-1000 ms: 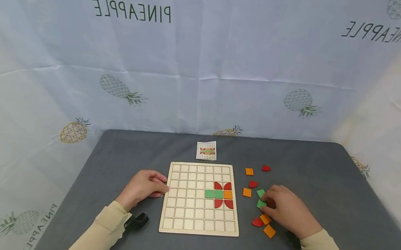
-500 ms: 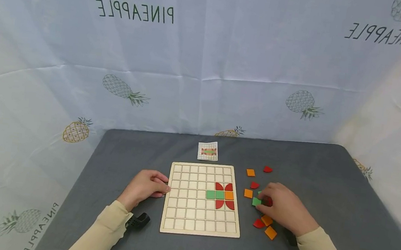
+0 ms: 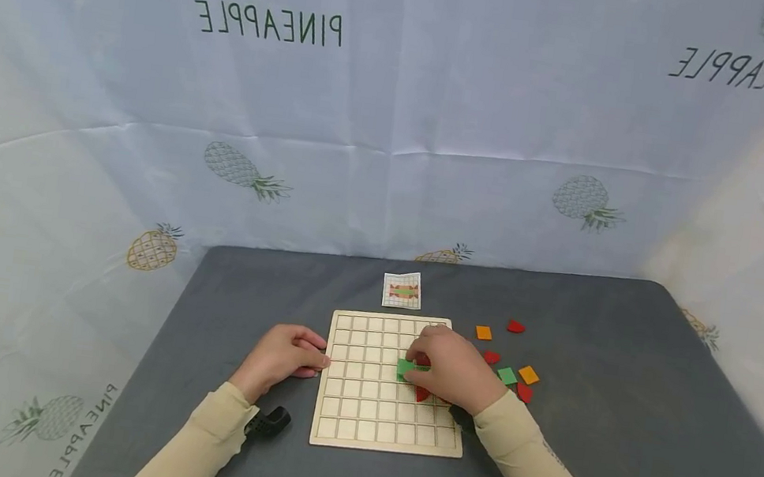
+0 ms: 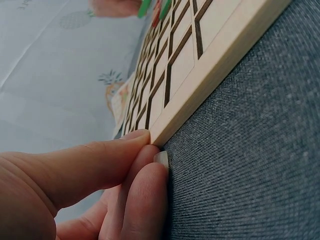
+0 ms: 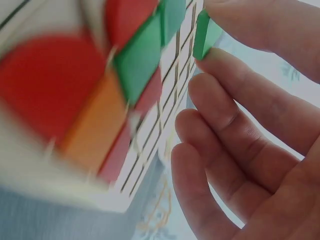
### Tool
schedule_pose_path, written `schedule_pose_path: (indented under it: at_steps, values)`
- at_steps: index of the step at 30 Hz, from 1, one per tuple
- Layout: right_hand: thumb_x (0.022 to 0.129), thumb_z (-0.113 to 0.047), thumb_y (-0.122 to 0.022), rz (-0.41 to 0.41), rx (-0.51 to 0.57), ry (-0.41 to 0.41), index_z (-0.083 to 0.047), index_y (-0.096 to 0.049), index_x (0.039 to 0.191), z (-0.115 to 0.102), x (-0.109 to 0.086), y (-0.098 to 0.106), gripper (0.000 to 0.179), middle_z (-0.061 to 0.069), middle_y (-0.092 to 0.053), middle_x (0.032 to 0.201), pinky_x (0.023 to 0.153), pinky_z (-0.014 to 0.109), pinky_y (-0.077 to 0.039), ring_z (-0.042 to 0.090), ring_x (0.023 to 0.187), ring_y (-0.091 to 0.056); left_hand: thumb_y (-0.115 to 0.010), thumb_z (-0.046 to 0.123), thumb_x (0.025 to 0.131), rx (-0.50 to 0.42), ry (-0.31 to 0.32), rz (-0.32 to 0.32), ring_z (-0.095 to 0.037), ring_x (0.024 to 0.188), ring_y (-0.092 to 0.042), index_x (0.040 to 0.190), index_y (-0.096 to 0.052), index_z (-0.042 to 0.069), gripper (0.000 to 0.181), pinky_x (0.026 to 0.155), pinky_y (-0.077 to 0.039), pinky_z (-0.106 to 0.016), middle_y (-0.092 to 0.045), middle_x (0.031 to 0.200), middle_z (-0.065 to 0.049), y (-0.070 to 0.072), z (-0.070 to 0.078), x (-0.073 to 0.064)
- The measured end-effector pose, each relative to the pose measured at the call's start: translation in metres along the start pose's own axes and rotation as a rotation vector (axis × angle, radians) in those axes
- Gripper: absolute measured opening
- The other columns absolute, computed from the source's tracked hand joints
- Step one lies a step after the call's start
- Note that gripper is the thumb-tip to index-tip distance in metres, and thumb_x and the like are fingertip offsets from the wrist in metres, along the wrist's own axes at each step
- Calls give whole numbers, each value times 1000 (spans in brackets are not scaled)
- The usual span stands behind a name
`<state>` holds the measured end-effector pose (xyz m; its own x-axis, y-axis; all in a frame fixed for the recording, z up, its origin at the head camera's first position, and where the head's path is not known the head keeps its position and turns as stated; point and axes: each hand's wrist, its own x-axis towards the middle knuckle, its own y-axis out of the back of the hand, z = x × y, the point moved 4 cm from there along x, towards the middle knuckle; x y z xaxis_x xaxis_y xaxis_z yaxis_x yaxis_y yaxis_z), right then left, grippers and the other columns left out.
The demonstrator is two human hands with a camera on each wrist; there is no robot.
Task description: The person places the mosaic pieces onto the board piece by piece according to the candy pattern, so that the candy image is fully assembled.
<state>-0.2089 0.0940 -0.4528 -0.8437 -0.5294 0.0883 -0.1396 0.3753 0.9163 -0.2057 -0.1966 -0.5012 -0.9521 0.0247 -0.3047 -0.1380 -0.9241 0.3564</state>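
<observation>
On the dark cloth lies a wooden grid board (image 3: 368, 409). My left hand (image 3: 279, 355) pinches its left edge; the left wrist view shows the thumb (image 4: 95, 167) and curled fingers meeting at the wooden rim. Over the board's right half is my right hand (image 3: 455, 365), pinching a green square tile (image 5: 202, 35) between thumb and index finger, the other fingers bent loosely. In the right wrist view, an orange tile (image 5: 97, 130), green tiles (image 5: 137, 62) and red rounded tiles (image 5: 52, 85) sit in the grid. From the head view, my right hand covers most of them.
Right of the board lie loose tiles: a green one (image 3: 507, 376), orange ones (image 3: 483, 333) and red ones (image 3: 517, 327); the right arm may hide others. Behind the board lies a small printed pattern card (image 3: 402, 290). A pineapple-print curtain (image 3: 387, 199) hangs behind the table (image 3: 262, 279).
My right hand has moved left from the loose tiles to above the board, carrying a green tile. My left hand stays at the board's edge. The head view has shifted slightly.
</observation>
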Motion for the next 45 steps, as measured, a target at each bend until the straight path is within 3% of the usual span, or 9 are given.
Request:
schedule_pose_path:
  at_steps: [10, 35, 40, 45]
  values:
    - [88, -23, -92, 16, -29, 55, -18, -83, 94, -13, 5, -15, 11, -6, -67, 90, 69, 23, -53, 9, 86, -56, -92, 13, 85, -14, 1, -9, -18, 80, -76, 113, -77, 3, 34, 76, -68, -33, -76, 96, -11, -7, 1, 0]
    - [88, -19, -91, 22, -50, 47, -18, -82, 93, -15, 6, -19, 10, -5, -65, 88, 68, 26, -51, 10, 83, -52, -91, 14, 87, 9, 14, -9, -18, 80, -76, 113, -76, 4, 31, 74, -67, -32, -77, 96, -11, -6, 5, 1]
    - [88, -23, -90, 28, -38, 46, -17, -83, 98, -12, 5, -12, 13, -4, -67, 90, 67, 24, -50, 9, 84, -53, -91, 15, 87, 14, 9, -4, -18, 80, -76, 113, -76, 3, 32, 74, -67, -32, -77, 96, -11, -4, 3, 1]
    - [90, -23, -90, 51, 3, -21, -14, -84, 102, 7, -4, 9, 17, 0, -70, 94, 68, 25, -52, 12, 89, -55, -91, 16, 86, 20, 11, 3, -17, 80, -76, 114, -76, 3, 34, 74, -67, -31, -78, 97, -11, -1, 1, 1]
